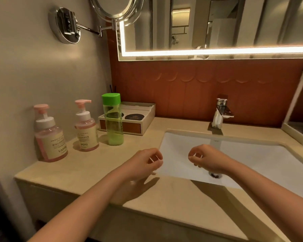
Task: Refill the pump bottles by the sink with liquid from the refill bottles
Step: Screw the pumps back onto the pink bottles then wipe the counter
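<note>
**Not started: nothing in hand yet**

Holding nothing in left grip (145, 161) or right grip (205, 159): fingers loosely curled, clear of everything, parked over the front of the sink (182, 137). Reads as a neutral ready pose. Found large pump bottle (50, 137) and small pump bottle (87, 130) upright on the surface (94, 165) by the wall, pumps on, lined up with the green-capped refill bottle (113, 121), cap shut. Grouped within left reach, probably so pouring stays short. Need a pump unscrewed first. Risk tipping the tall refill bottle if clipped.

Two bare forearms (87, 203), left hand (143, 162) and right hand (205, 159) bare, pale fingernails
</note>
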